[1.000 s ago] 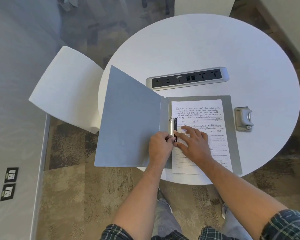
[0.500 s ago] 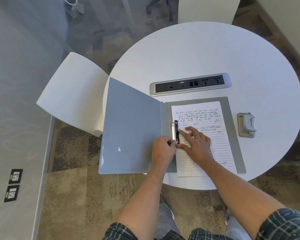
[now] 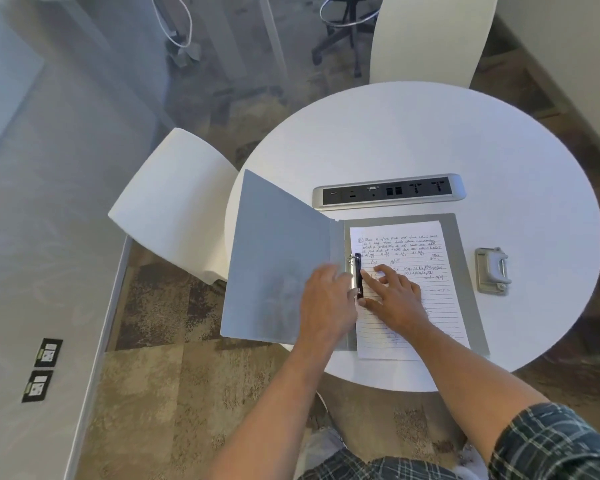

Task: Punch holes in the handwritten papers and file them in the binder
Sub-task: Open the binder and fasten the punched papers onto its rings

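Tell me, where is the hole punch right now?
In the head view, the hole punch sits on the white table, untouched, just right of the open binder, and nearer the person than the socket strip.

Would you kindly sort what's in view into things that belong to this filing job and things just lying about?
Part of the job:
binder
ring clip
handwritten paper
hole punch
left hand
right hand

Lying about:
socket strip set in the table
white chairs
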`<action>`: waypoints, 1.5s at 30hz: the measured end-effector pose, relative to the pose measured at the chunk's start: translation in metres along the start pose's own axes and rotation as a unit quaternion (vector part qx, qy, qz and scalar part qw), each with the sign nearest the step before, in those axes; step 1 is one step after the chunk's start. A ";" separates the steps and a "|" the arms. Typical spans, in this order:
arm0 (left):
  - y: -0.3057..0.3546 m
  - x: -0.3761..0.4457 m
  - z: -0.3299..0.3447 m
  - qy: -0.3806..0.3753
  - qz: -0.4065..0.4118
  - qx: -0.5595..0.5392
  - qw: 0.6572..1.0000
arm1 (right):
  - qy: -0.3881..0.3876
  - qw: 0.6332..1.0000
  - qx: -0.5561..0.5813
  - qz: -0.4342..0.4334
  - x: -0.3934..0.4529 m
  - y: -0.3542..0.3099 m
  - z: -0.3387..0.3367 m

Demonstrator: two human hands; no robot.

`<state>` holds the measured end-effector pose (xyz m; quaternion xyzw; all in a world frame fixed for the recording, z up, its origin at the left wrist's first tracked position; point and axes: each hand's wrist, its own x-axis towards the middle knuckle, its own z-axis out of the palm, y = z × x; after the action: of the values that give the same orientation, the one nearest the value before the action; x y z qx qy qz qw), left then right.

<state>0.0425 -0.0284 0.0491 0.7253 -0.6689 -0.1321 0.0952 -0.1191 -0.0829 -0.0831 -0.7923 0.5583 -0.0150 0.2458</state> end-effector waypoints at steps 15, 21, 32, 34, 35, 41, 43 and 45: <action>-0.058 -0.025 -0.140 0.073 -0.304 -0.358 0.880 | -0.149 0.905 0.397 0.024 -0.036 0.027 -0.082; 0.029 -0.015 -0.110 -0.068 -0.119 -0.442 0.887 | -0.159 0.789 0.588 0.076 -0.051 0.042 -0.133; 0.063 -0.030 0.055 -0.211 -0.007 -0.009 0.977 | 0.024 0.870 0.443 0.217 -0.071 0.110 -0.152; 0.057 -0.036 0.070 -0.223 0.024 0.065 0.972 | 0.024 0.899 0.360 0.248 -0.073 0.114 -0.136; 0.056 -0.038 0.072 -0.227 0.032 0.089 0.969 | 0.024 0.914 0.313 0.257 -0.073 0.114 -0.129; 0.042 -0.047 0.084 -0.250 0.055 0.147 0.956 | -0.028 0.945 0.160 0.284 -0.076 0.094 -0.093; 0.033 -0.050 0.086 -0.238 0.063 0.169 0.954 | -0.053 0.954 0.125 0.268 -0.076 0.089 -0.085; 0.028 -0.052 0.086 -0.225 0.073 0.186 0.954 | -0.063 0.960 0.092 0.258 -0.075 0.084 -0.081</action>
<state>-0.0146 0.0240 -0.0198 0.6309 -0.7368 -0.1577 -0.1853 -0.2447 -0.0676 -0.0273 -0.5948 0.7233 0.0474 0.3475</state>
